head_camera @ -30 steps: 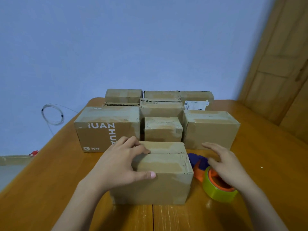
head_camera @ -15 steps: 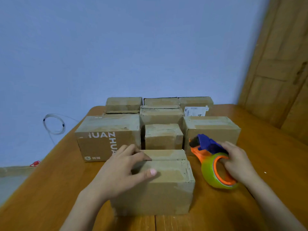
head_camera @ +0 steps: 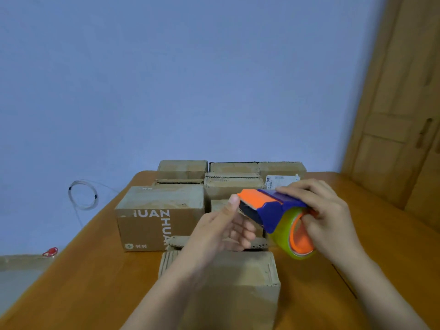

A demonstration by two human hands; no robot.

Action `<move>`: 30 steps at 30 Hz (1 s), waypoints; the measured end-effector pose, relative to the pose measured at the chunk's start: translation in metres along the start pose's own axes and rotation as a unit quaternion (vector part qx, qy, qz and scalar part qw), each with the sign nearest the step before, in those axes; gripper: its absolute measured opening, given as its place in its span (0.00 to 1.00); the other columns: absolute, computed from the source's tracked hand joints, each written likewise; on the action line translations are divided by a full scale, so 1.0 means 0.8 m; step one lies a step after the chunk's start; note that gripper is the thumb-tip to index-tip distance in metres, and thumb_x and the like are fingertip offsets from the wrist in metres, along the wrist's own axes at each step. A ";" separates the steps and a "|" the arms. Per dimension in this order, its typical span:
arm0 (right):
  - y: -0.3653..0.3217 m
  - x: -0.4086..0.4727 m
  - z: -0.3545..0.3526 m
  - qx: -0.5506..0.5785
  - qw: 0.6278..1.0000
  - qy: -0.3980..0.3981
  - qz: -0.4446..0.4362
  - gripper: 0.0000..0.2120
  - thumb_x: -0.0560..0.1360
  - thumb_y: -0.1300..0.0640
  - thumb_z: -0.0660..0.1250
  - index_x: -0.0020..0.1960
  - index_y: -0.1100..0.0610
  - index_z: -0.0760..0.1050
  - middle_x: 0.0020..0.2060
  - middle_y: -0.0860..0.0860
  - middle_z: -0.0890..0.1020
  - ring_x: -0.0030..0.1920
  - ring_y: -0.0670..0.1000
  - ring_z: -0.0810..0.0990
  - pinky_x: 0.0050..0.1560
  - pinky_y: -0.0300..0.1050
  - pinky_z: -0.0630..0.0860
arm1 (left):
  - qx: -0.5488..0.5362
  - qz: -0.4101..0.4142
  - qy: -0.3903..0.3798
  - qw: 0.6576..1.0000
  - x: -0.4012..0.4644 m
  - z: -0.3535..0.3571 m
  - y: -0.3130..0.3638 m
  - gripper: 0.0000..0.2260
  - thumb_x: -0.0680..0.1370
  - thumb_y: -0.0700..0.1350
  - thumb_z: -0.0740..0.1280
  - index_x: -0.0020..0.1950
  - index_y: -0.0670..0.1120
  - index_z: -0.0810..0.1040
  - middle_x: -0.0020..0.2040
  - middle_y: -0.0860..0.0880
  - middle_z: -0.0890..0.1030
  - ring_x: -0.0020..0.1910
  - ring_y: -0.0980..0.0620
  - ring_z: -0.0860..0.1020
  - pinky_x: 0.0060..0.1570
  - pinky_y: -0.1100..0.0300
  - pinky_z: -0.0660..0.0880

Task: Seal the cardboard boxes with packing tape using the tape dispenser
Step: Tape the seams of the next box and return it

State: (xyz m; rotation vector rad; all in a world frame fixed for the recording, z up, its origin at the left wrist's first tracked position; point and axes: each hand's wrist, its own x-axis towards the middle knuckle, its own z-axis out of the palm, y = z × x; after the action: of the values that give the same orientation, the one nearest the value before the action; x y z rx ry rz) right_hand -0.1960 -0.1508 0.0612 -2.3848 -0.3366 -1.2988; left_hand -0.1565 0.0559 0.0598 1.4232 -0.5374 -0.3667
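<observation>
1. Right hand (head_camera: 331,220): curled round tape dispenser (head_camera: 278,219), raised above nearest cardboard box (head_camera: 228,282) on worktop (head_camera: 381,258).
2. Left hand (head_camera: 221,231): loosely open, thumb at dispenser's orange front.

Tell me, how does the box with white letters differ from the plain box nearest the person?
The lettered box carries white print on its front; the nearest box is plain. The lettered box stands further back on the left; the nearest box sits below both hands. Both are brown cardboard, resting on the wooden table.
</observation>
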 end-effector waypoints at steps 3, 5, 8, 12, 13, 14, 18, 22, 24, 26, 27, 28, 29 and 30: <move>-0.003 -0.001 0.008 -0.007 1.000 0.014 -0.005 0.33 0.55 0.73 0.55 0.54 0.56 0.82 0.47 0.46 0.78 0.51 0.45 0.72 0.55 0.31 0.66 | -0.044 0.010 0.000 0.999 -0.005 0.001 0.003 0.20 0.68 0.63 0.67 0.35 0.46 0.83 0.36 0.44 0.81 0.33 0.51 0.78 0.40 0.58 0.76; -0.004 -0.002 0.013 -0.010 1.000 0.024 -0.007 0.32 0.56 0.73 0.55 0.54 0.56 0.82 0.47 0.47 0.79 0.50 0.46 0.72 0.54 0.34 0.67 | -0.066 0.008 -0.007 0.998 -0.009 -0.003 0.003 0.16 0.68 0.58 0.67 0.34 0.46 0.83 0.36 0.44 0.80 0.33 0.51 0.77 0.41 0.57 0.75; -0.002 0.001 0.017 -0.009 0.999 0.025 -0.026 0.30 0.58 0.71 0.55 0.54 0.56 0.82 0.47 0.47 0.79 0.51 0.47 0.72 0.53 0.43 0.70 | -0.071 -0.004 -0.027 0.997 -0.011 -0.014 0.006 0.11 0.72 0.50 0.67 0.36 0.44 0.82 0.36 0.44 0.79 0.34 0.51 0.76 0.41 0.57 0.75; 0.002 0.017 0.011 -0.069 0.992 -0.021 -0.105 0.27 0.62 0.67 0.56 0.57 0.56 0.80 0.50 0.50 0.80 0.52 0.52 0.74 0.48 0.50 0.74 | -0.034 -0.042 -0.026 0.998 -0.008 -0.029 0.016 0.09 0.77 0.41 0.64 0.39 0.40 0.79 0.34 0.44 0.79 0.31 0.52 0.76 0.37 0.60 0.75; 0.003 0.021 0.008 -0.095 0.986 -0.039 -0.135 0.26 0.64 0.65 0.55 0.58 0.56 0.79 0.51 0.51 0.80 0.52 0.53 0.75 0.48 0.51 0.75 | -0.017 -0.057 -0.023 0.998 -0.007 -0.033 0.018 0.10 0.78 0.40 0.63 0.39 0.39 0.79 0.33 0.45 0.79 0.30 0.52 0.76 0.36 0.60 0.75; 0.003 0.025 0.005 -0.117 0.978 -0.056 -0.162 0.24 0.66 0.63 0.55 0.59 0.56 0.79 0.52 0.52 0.80 0.52 0.56 0.77 0.48 0.51 0.76 | 0.002 -0.073 -0.021 0.997 -0.006 -0.038 0.019 0.11 0.79 0.39 0.62 0.38 0.39 0.79 0.33 0.44 0.79 0.30 0.52 0.76 0.36 0.60 0.75; 0.005 0.031 0.000 -0.175 0.948 -0.100 -0.245 0.22 0.71 0.61 0.56 0.64 0.51 0.70 0.53 0.55 0.82 0.46 0.60 0.82 0.36 0.50 0.80 | 0.089 -0.113 -0.025 0.989 0.001 -0.062 0.025 0.12 0.80 0.38 0.62 0.39 0.41 0.80 0.37 0.44 0.83 0.34 0.52 0.80 0.42 0.57 0.77; 0.011 0.026 0.002 -0.193 0.939 -0.138 -0.250 0.37 0.67 0.70 0.69 0.70 0.47 0.65 0.52 0.59 0.79 0.45 0.61 0.79 0.33 0.49 0.76 | 0.162 -0.131 -0.043 0.977 0.008 -0.070 0.032 0.13 0.81 0.39 0.61 0.39 0.42 0.80 0.37 0.44 0.83 0.37 0.52 0.81 0.41 0.60 0.78; 0.016 0.021 -0.001 -0.197 0.936 -0.149 -0.251 0.42 0.62 0.72 0.73 0.70 0.47 0.65 0.51 0.59 0.78 0.44 0.60 0.78 0.36 0.49 0.75 | 0.185 -0.131 -0.046 0.973 0.007 -0.077 0.030 0.13 0.80 0.40 0.63 0.37 0.42 0.80 0.36 0.44 0.83 0.36 0.51 0.82 0.39 0.61 0.78; 0.030 0.014 -0.013 -0.208 0.934 -0.155 -0.245 0.44 0.61 0.74 0.73 0.70 0.47 0.65 0.51 0.58 0.77 0.45 0.58 0.76 0.37 0.46 0.72 | 0.195 -0.130 -0.030 0.972 0.004 -0.095 0.030 0.12 0.79 0.41 0.65 0.36 0.42 0.79 0.35 0.44 0.83 0.35 0.49 0.82 0.39 0.60 0.78; 0.041 0.009 -0.022 -0.216 0.934 -0.157 -0.236 0.44 0.60 0.74 0.73 0.70 0.47 0.66 0.50 0.58 0.77 0.45 0.57 0.75 0.38 0.45 0.71 | 0.199 -0.130 -0.018 0.971 0.001 -0.108 0.031 0.11 0.78 0.42 0.66 0.36 0.42 0.79 0.35 0.44 0.83 0.35 0.48 0.82 0.41 0.59 0.78; 0.052 0.002 -0.034 -0.225 0.935 -0.159 -0.225 0.45 0.59 0.74 0.74 0.69 0.47 0.66 0.50 0.58 0.77 0.46 0.57 0.74 0.39 0.45 0.70 | 0.206 -0.130 -0.007 0.970 -0.003 -0.123 0.032 0.11 0.77 0.43 0.67 0.36 0.42 0.79 0.36 0.43 0.83 0.36 0.48 0.82 0.42 0.57 0.78; 0.063 -0.004 -0.045 -0.235 0.934 -0.163 -0.213 0.45 0.58 0.73 0.76 0.69 0.47 0.67 0.50 0.59 0.77 0.46 0.56 0.73 0.39 0.46 0.72 | 0.209 -0.129 0.001 0.969 -0.008 -0.138 0.031 0.10 0.75 0.46 0.68 0.37 0.42 0.79 0.37 0.42 0.83 0.37 0.47 0.83 0.42 0.57 0.78; 0.071 -0.011 -0.054 -0.242 0.934 -0.171 -0.200 0.45 0.57 0.72 0.77 0.68 0.47 0.67 0.50 0.59 0.78 0.47 0.55 0.72 0.39 0.47 0.73 | 0.210 -0.133 0.004 0.968 -0.014 -0.149 0.029 0.12 0.71 0.50 0.71 0.36 0.42 0.80 0.37 0.41 0.83 0.37 0.47 0.82 0.40 0.58 0.78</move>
State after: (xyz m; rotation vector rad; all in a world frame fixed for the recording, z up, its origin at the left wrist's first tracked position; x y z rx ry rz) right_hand -0.2106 -0.2214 0.0615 -3.0971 -0.7058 -1.2290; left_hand -0.1014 0.1640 0.0738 1.9166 -0.4313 -0.4787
